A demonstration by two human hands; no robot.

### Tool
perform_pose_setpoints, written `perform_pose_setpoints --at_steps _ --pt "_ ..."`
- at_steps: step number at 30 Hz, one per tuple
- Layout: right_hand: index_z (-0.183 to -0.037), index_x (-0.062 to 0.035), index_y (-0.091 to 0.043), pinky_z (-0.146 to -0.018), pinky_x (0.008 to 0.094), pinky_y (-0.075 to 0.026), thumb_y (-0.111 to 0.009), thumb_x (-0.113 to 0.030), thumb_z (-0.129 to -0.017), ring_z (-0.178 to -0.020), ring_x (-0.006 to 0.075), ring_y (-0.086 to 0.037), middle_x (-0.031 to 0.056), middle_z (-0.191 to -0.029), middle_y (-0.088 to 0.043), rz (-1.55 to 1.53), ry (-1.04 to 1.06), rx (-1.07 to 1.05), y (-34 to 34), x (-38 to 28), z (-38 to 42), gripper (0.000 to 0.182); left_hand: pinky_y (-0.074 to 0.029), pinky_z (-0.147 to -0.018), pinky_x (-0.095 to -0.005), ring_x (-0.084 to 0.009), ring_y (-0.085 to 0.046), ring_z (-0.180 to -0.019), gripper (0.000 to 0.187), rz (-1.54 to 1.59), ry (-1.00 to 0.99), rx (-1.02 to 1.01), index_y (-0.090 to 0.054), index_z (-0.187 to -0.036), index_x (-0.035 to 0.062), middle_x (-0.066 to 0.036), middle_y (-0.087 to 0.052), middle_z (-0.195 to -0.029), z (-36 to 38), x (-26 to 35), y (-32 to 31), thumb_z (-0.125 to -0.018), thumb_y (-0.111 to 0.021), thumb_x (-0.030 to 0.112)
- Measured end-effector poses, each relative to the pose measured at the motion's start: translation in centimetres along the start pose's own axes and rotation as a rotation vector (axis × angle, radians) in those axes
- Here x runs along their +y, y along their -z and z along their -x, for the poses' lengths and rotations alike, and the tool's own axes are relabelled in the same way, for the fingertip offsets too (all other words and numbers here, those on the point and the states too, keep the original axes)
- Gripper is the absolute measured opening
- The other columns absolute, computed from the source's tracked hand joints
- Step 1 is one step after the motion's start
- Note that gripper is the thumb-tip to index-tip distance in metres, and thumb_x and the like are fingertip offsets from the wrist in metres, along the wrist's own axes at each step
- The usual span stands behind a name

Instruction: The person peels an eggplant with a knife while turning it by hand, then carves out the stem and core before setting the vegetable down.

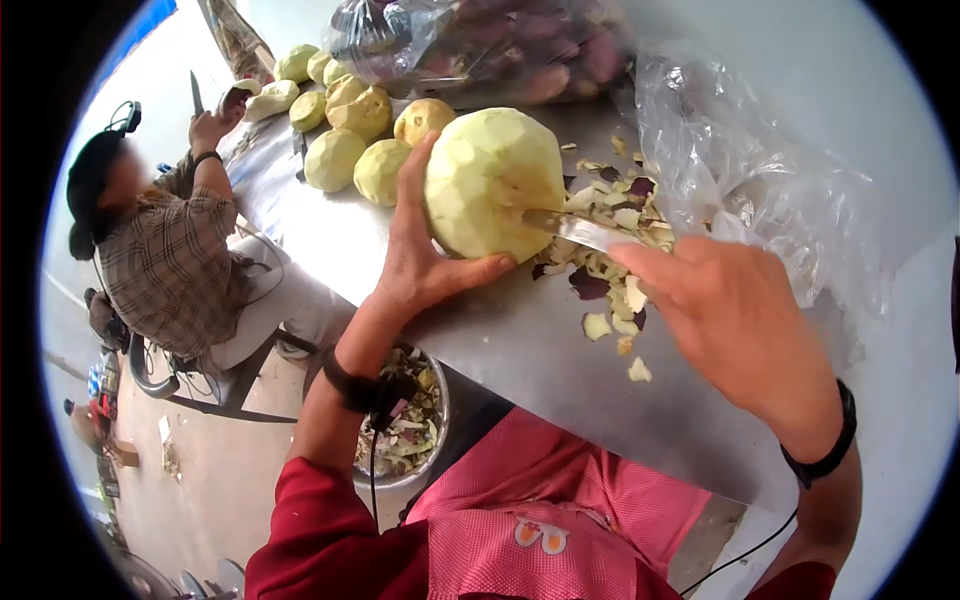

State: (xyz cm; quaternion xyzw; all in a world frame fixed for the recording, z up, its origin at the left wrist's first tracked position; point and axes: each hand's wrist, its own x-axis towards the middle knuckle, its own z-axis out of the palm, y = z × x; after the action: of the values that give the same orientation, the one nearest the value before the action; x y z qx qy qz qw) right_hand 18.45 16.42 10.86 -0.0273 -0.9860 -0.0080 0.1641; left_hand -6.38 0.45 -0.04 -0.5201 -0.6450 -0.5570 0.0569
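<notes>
A large peeled, pale green round vegetable [492, 180] is held above the metal table [560, 350]. My left hand [415, 255] grips it from the left and below, thumb under it and fingers up its side. My right hand [725, 315] is closed around a knife [585, 231], whose handle is hidden in the fist. The blade's tip touches the vegetable's lower right side, beside a brownish patch. Peelings [620, 215], pale and purple, lie scattered on the table right of the vegetable and under the blade.
Several smaller peeled vegetables [335, 160] lie at the back left. Behind them is a plastic bag [490, 50] of purple vegetables; crumpled clear plastic [750, 180] lies right. A bowl of peelings [440, 440] stands below the table edge. A seated co-worker [170, 250] at left holds a knife.
</notes>
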Motion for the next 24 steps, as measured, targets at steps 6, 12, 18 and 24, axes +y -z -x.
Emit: perform_pose_setpoints --at_steps 6,12,18,24 --pt "-0.117 -0.0121 -0.068 -0.054 0.0455 -0.045 -0.058 -0.009 -0.088 -0.064 0.0341 -0.062 0.0137 -0.07 -0.057 -0.102 -0.111 -0.011 -0.1 -0.4 2.3 0.031 -0.033 -0.115 -0.0432 -0.0325 -0.04 -0.137 0.128 -0.031 -0.049 0.007 -0.016 -0.153 0.0007 -0.021 -0.037 -0.147 0.2 0.4 -0.3 -0.058 -0.094 0.037" --pt "-0.114 -0.0115 -0.069 -0.054 0.041 -0.049 -0.058 -0.01 -0.088 -0.063 0.0308 -0.065 0.0122 -0.075 -0.06 0.076 -0.086 0.007 -0.5 -2.9 1.6 0.028 -0.033 -0.115 -0.0434 -0.0323 -0.04 -0.137 0.128 -0.064 -0.065 0.013 -0.016 -0.153 0.0006 -0.021 -0.037 -0.147 0.2 0.5 -0.3 -0.058 -0.094 0.037" --pt "-0.111 -0.0139 -0.069 -0.054 0.0401 -0.051 -0.059 -0.009 -0.088 -0.063 0.0285 -0.065 0.0093 -0.074 -0.06 0.067 -0.04 0.064 -2.7 -1.0 0.4 0.025 -0.033 -0.115 -0.0436 -0.0322 -0.04 -0.137 0.128 -0.038 -0.017 0.01 -0.016 -0.153 0.0009 -0.021 -0.037 -0.147 0.0 0.3 0.1 -0.058 -0.094 0.038" --pt "-0.113 -0.0205 -0.071 -0.055 0.0398 -0.048 -0.069 -0.013 -0.084 -0.063 0.026 -0.062 0.0063 -0.067 -0.057 -0.166 0.043 0.176 -5.2 3.4 -0.5 0.029 -0.033 -0.115 -0.0434 -0.0322 -0.04 -0.137 0.129 0.007 0.004 -0.009 -0.016 -0.153 0.0008 -0.021 -0.038 -0.147 -0.2 0.5 0.0 -0.058 -0.094 0.04"
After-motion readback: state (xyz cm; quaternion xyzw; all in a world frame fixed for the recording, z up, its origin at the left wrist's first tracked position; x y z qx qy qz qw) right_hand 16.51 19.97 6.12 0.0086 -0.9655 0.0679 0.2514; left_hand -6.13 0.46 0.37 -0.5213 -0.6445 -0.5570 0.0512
